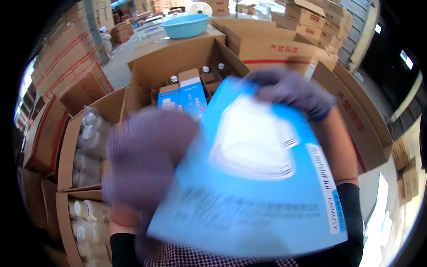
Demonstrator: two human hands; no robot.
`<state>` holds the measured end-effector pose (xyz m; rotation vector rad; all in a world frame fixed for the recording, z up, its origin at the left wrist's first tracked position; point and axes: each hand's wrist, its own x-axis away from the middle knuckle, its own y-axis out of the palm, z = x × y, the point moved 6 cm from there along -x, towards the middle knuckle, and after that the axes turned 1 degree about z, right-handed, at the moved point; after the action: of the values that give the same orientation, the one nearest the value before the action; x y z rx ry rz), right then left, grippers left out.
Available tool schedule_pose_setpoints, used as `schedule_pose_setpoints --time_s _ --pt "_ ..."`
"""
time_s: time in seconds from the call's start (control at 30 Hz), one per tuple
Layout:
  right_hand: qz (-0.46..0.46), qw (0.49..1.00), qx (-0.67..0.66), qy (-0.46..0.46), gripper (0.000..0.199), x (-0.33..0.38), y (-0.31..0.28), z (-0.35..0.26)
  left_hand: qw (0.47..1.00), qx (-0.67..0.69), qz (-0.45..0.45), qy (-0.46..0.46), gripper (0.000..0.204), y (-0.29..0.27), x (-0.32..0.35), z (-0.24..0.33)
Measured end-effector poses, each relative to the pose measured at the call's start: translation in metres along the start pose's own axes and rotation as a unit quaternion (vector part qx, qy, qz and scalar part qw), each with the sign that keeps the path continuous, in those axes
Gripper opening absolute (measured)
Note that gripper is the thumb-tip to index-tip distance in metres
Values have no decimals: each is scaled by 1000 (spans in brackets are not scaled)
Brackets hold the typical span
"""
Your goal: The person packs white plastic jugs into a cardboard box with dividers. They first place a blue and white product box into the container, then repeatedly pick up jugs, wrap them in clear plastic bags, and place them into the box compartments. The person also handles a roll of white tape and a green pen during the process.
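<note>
- Blue box [251,178] was in front of the person's torso, raised and tilted, its broad printed panel showing; white jug picture on it, slightly blurred.
- Right grip [296,91], in a grey-purple glove, was closed over the box's upper right edge, fingers bent onto the panel.
- Left grip [149,155], likewise gloved, was at the box's left side; heavy blur, could not tell how far open it was or whether it had hold of the edge.
- Beyond the hands: large open carton [178,55], with dividers inside and silver caps [205,69] showing among them.
- Small box [189,95], blue and white, stood in that carton, its top flap raised.
- At left, an open carton held clear containers [91,140]; nearer the person, another held pale jars [95,211], at least one with a white lid.
- Pale blue basin [187,27] sat on a carton behind the large one.
- At right, another open carton [356,118] with red print on its side.
- Further back, stacked cartons [307,20].
- Dark sleeves [351,222] and a checked garment [213,259] showed at the lower edge.
</note>
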<state>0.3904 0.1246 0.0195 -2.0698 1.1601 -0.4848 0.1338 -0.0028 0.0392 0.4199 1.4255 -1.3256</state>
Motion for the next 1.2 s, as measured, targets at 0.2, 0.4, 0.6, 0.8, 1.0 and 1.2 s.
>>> schedule_pose_setpoints --time_s 0.2,0.4,0.6,0.8,1.0,1.2 --pt "402 901 10 164 86 243 -121 47 957 -210 -155 -128 77 118 104 -242" --pt "127 818 265 495 43 347 -10 35 638 -359 -559 -390 138 188 249 -367" --pt "25 868 52 493 36 352 131 119 725 -401 -481 -286 77 199 230 -391" --pt "-117 895 145 405 36 334 191 199 775 -453 -388 -210 36 154 162 -373" --pt "50 893 179 409 38 294 312 296 906 -362 -4 -218 48 -8 2 -258" --pt "16 885 194 423 25 295 437 402 988 -35 13 -151 47 -98 -56 -152"
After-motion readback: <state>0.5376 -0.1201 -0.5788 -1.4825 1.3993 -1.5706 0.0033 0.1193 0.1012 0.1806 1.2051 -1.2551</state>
